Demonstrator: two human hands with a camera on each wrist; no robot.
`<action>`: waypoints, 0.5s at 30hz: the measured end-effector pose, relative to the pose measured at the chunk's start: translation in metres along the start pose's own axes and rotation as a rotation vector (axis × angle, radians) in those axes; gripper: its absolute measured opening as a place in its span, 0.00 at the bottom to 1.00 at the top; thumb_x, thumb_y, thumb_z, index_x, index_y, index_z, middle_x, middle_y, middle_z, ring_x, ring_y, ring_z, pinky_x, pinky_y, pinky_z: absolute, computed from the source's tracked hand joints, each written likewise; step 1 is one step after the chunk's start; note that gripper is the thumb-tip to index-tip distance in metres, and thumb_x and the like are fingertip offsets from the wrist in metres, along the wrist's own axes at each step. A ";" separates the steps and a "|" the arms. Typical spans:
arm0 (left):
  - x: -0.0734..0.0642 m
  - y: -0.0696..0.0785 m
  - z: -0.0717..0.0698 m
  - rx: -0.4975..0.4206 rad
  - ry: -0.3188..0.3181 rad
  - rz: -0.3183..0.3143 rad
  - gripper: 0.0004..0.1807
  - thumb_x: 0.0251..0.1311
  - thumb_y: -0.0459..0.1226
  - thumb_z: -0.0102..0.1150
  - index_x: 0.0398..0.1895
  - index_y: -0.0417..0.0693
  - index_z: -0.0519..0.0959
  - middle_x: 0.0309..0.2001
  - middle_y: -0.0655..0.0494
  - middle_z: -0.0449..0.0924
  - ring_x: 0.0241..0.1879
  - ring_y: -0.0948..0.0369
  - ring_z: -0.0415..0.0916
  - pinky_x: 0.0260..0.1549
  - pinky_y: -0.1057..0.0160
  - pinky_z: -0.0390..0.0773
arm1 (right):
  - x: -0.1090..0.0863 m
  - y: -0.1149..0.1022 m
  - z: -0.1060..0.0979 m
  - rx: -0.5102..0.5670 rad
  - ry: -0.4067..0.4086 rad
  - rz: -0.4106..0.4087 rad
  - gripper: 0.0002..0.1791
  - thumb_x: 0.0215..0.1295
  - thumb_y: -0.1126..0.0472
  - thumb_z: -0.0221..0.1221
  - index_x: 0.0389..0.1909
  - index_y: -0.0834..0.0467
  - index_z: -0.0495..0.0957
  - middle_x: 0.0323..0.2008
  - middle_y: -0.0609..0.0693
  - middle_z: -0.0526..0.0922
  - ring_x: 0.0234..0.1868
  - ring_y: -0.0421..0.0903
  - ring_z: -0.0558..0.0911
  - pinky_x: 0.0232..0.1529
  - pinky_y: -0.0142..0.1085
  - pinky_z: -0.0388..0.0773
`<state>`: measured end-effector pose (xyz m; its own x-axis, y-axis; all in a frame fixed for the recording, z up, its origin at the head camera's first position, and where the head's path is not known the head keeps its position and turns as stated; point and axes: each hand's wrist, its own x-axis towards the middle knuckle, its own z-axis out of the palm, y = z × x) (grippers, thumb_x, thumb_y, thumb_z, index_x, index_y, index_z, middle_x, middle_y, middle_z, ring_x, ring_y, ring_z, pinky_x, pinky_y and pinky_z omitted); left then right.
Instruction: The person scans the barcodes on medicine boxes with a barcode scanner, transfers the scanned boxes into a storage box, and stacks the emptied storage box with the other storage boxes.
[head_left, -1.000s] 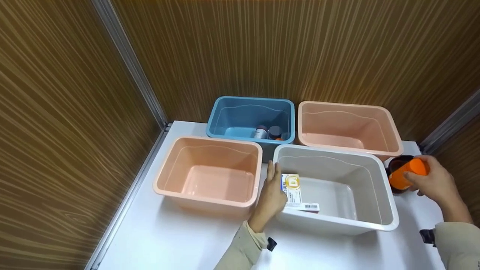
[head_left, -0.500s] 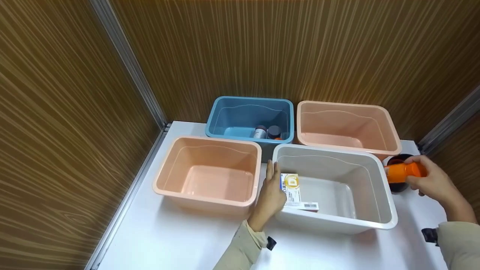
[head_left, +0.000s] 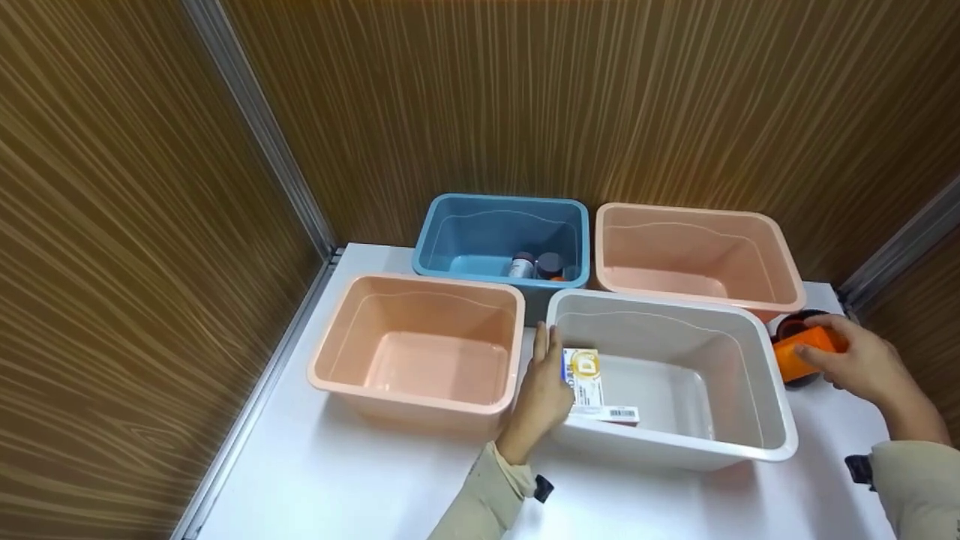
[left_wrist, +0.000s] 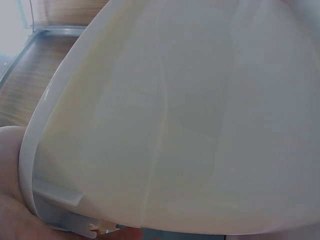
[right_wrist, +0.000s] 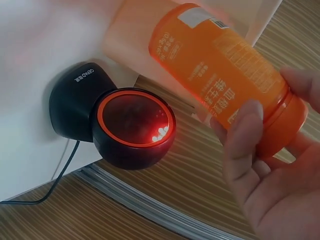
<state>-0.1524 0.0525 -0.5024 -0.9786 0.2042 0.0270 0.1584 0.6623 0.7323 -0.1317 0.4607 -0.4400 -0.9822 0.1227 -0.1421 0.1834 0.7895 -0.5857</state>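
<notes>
My right hand (head_left: 862, 365) holds an orange vitamin bottle (right_wrist: 215, 65) near its cap, with the thumb and fingers around it. The bottle tilts in front of a black desktop barcode scanner (right_wrist: 75, 105), and a barcode label shows near its base. Red light glows on the scanner's round face. My left hand (head_left: 541, 390) grips the corner of the white bin (head_left: 675, 448), its fingers pointing up along the left rim. Medicine boxes (head_left: 583, 371) lie in that bin's left end. In the left wrist view the bin's wall (left_wrist: 190, 110) covers most of the picture.
One peach bin (head_left: 420, 405) stands at left and another (head_left: 701, 212) at the back right. A blue bin (head_left: 510, 199) at the back contains several bottles (head_left: 523, 264). Wood-patterned walls (head_left: 525, 97) enclose the white table (head_left: 360, 487). A cable (right_wrist: 60, 175) trails from the scanner.
My right hand has turned the bottle: it swung to nearly level half a second ago and now slants down to the left again. The left hand has stayed on the white bin.
</notes>
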 end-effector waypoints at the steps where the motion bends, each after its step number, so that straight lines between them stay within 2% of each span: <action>1: 0.000 0.000 0.000 0.000 0.000 0.000 0.48 0.50 0.19 0.50 0.75 0.48 0.46 0.75 0.55 0.30 0.67 0.52 0.55 0.57 0.62 0.66 | 0.000 0.000 0.000 -0.002 0.000 -0.004 0.44 0.62 0.37 0.54 0.67 0.66 0.57 0.47 0.71 0.65 0.31 0.56 0.74 0.26 0.40 0.77; 5: 0.000 0.000 0.001 0.010 0.001 -0.003 0.47 0.51 0.19 0.50 0.75 0.49 0.46 0.75 0.55 0.30 0.67 0.52 0.55 0.57 0.61 0.66 | 0.002 -0.001 -0.002 -0.021 0.032 -0.021 0.45 0.62 0.38 0.55 0.68 0.66 0.55 0.53 0.74 0.62 0.40 0.64 0.71 0.35 0.51 0.78; 8: 0.000 -0.001 0.002 -0.002 0.009 0.010 0.47 0.50 0.19 0.50 0.75 0.48 0.47 0.75 0.54 0.31 0.66 0.52 0.56 0.53 0.63 0.69 | 0.003 -0.002 -0.003 -0.021 0.063 -0.009 0.47 0.62 0.40 0.56 0.67 0.69 0.51 0.55 0.76 0.60 0.45 0.68 0.67 0.43 0.60 0.73; 12: 0.000 -0.001 0.002 -0.013 0.013 0.021 0.48 0.50 0.19 0.50 0.75 0.48 0.46 0.75 0.55 0.30 0.65 0.53 0.59 0.45 0.67 0.73 | 0.003 -0.007 -0.005 -0.006 0.111 0.010 0.46 0.63 0.42 0.56 0.69 0.69 0.50 0.55 0.76 0.61 0.45 0.68 0.68 0.44 0.59 0.73; 15: 0.000 -0.001 0.001 -0.006 0.008 0.007 0.48 0.50 0.20 0.51 0.75 0.50 0.45 0.75 0.57 0.28 0.65 0.53 0.59 0.47 0.66 0.72 | 0.002 -0.014 -0.009 0.021 0.159 0.019 0.43 0.64 0.44 0.55 0.71 0.63 0.50 0.56 0.75 0.61 0.46 0.68 0.67 0.43 0.59 0.73</action>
<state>-0.1524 0.0525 -0.5040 -0.9784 0.2031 0.0371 0.1642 0.6567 0.7360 -0.1361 0.4553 -0.4254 -0.9723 0.2322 -0.0258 0.2007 0.7735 -0.6013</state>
